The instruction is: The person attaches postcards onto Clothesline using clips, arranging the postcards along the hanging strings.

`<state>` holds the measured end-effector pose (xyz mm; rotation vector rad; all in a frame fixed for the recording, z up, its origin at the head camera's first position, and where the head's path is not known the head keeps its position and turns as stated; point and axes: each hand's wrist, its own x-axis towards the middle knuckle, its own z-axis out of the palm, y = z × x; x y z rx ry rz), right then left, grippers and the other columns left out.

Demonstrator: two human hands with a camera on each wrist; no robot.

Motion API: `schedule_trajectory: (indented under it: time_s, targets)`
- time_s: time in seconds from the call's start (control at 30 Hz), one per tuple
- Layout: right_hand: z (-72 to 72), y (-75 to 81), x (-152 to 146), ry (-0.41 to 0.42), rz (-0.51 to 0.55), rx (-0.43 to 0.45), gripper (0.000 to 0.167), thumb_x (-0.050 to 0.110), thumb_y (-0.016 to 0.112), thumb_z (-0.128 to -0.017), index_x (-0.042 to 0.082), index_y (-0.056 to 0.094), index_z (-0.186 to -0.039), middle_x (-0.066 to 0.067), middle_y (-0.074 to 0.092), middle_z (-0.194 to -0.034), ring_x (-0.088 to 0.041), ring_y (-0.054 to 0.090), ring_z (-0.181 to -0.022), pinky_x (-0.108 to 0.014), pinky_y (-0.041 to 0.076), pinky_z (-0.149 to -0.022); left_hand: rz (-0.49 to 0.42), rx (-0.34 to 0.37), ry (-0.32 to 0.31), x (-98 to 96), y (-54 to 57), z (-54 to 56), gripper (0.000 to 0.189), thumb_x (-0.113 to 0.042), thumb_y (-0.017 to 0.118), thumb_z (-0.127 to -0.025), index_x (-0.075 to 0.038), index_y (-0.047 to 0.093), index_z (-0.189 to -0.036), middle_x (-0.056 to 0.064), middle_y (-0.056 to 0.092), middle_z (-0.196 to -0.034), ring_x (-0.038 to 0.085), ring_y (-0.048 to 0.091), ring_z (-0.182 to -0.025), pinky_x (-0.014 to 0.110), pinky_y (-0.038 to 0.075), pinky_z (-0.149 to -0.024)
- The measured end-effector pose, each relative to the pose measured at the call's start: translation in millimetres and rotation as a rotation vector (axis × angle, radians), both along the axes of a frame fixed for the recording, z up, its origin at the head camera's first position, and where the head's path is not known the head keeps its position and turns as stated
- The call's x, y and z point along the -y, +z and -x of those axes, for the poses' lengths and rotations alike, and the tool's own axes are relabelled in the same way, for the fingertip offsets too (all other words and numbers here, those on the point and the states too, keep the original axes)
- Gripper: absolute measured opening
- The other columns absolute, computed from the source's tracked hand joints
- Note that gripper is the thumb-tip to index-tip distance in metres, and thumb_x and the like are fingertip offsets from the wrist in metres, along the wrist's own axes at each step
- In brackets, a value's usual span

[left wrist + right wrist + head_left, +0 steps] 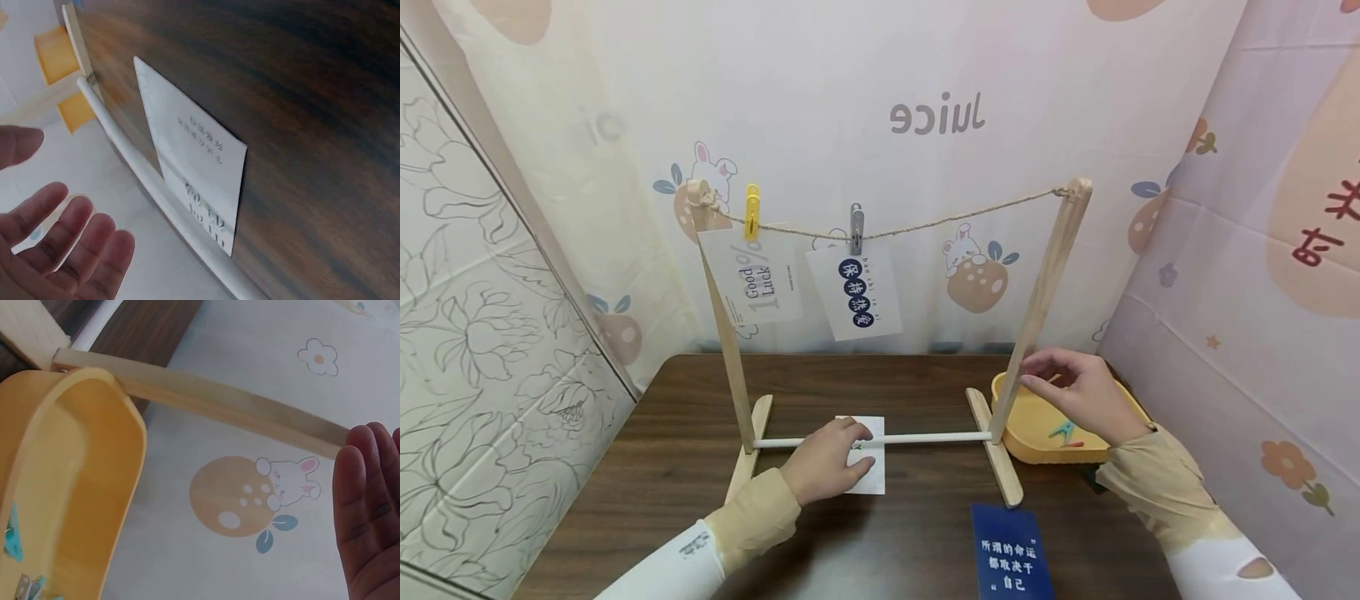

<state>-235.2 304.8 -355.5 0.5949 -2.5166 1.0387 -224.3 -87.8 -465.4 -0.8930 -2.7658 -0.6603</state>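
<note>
My left hand (829,460) hovers near the white rod of a wooden stand, fingers spread and nothing held. Behind and below it a white card (872,482) with printed characters lies on the table, partly covered by hand and rod; the left wrist view shows the card (203,150) more fully. On the right, my right hand (1086,393) is raised above a yellow basin (1030,450), beside the stand's right post (1041,304). Its fingers are slightly bent, with nothing visible between them. Inside the basin lie a teal clothespin (1063,431) and a red one (1071,445).
A twine line (955,221) spans the two posts. A yellow clothespin (752,212) holds a "Good Luck" card (748,279) there; a grey clothespin (857,229) holds another white card (883,283). A blue card (1011,550) lies at the table's front.
</note>
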Motion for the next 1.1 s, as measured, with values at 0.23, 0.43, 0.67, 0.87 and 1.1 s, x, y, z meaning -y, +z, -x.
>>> schedule_trajectory:
  time_s: [0.23, 0.43, 0.67, 0.87, 1.1]
  targets:
    - [2.9, -4.7, -8, -0.027, 0.01, 0.022, 0.01, 0.005, 0.08, -0.097, 0.002, 0.079, -0.107, -0.007, 0.079, -0.094, 0.004, 0.065, -0.083, -0.019, 0.055, -0.068, 0.119, 0.0, -0.059, -0.8, -10.2, -2.1, 0.034, -0.03, 0.078, -0.098, -0.009, 0.075, -0.124, 0.007, 0.071, -0.121, 0.028, 0.069, -0.117, 0.043, 0.059, -0.101]
    - [7.9, -8.0, -16, -0.057, -0.021, 0.049, 0.012, 0.008, 0.081, -0.098, 0.002, 0.079, -0.107, -0.008, 0.079, -0.095, 0.004, 0.064, -0.082, -0.02, 0.054, -0.069, 0.198, 0.049, -0.117, -0.4, -14.2, -2.2, 0.041, -0.038, 0.075, -0.099, -0.012, 0.074, -0.131, 0.004, 0.07, -0.125, 0.024, 0.067, -0.118, 0.039, 0.058, -0.101]
    - [15.9, -12.6, -28, -0.093, -0.097, 0.098, 0.011, 0.012, 0.079, -0.099, 0.003, 0.078, -0.107, -0.009, 0.079, -0.096, 0.004, 0.063, -0.082, -0.022, 0.054, -0.07, 0.343, 0.064, -0.168, -1.3, -16.8, -8.7, 0.05, -0.044, 0.072, -0.101, -0.012, 0.071, -0.14, 0.005, 0.069, -0.133, 0.025, 0.065, -0.13, 0.037, 0.054, -0.112]
    - [24.6, -18.5, -37, -0.12, -0.155, 0.167, 0.014, 0.016, 0.079, -0.1, 0.004, 0.078, -0.105, -0.006, 0.078, -0.094, -0.003, 0.064, -0.081, -0.024, 0.053, -0.071, 0.389, 0.101, -0.181, -1.4, -17.6, -12.5, 0.056, -0.048, 0.073, -0.101, -0.011, 0.068, -0.143, 0.007, 0.066, -0.142, 0.036, 0.06, -0.14, 0.042, 0.05, -0.118]
    - [33.6, -26.6, -46, -0.133, -0.201, 0.24, 0.019, 0.019, 0.077, -0.101, 0.002, 0.077, -0.109, -0.008, 0.078, -0.098, -0.016, 0.067, -0.088, -0.025, 0.055, -0.072, 0.407, 0.116, -0.184, 0.1, -17.3, -14.9, 0.06, -0.048, 0.073, -0.101, -0.009, 0.065, -0.146, 0.013, 0.063, -0.149, 0.037, 0.056, -0.145, 0.045, 0.047, -0.122]
